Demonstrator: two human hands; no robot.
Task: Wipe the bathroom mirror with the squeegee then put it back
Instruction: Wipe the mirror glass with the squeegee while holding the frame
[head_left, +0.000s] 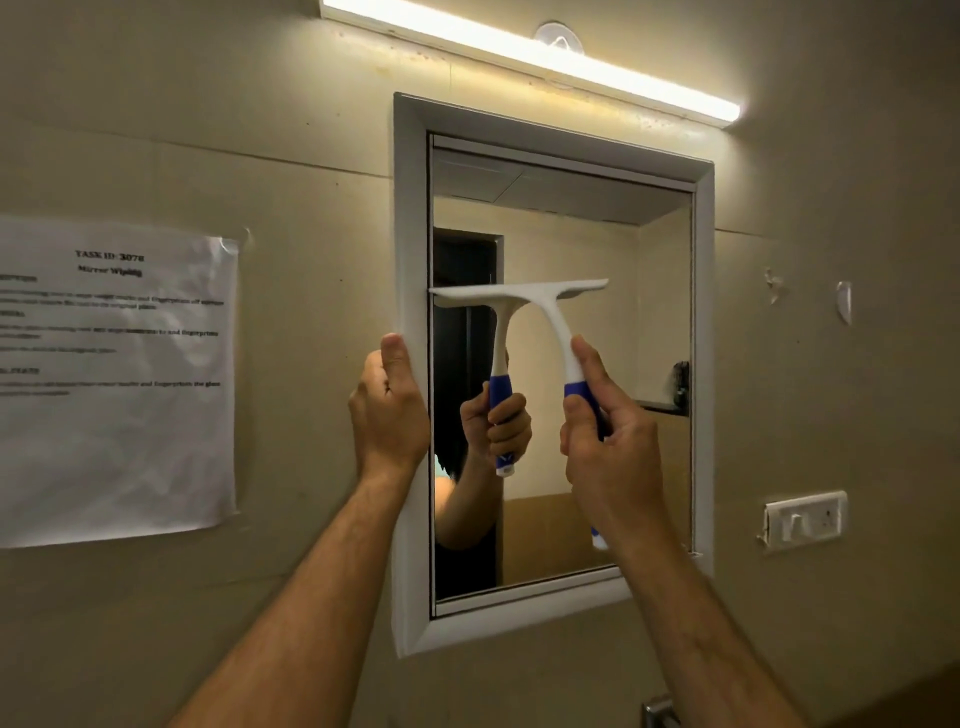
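Right hand (608, 441) grips the white, blue-handled squeegee (550, 312) against the mirror (597, 249); left hand (389, 410) clasps its frame (410, 208).

Beige wall (831, 208), lit tube lamp (530, 57), taped notice (114, 384)

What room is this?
Probably a bathroom. A framed mirror hangs on the wall under a strip light, and the right hand holds a squeegee against the glass.
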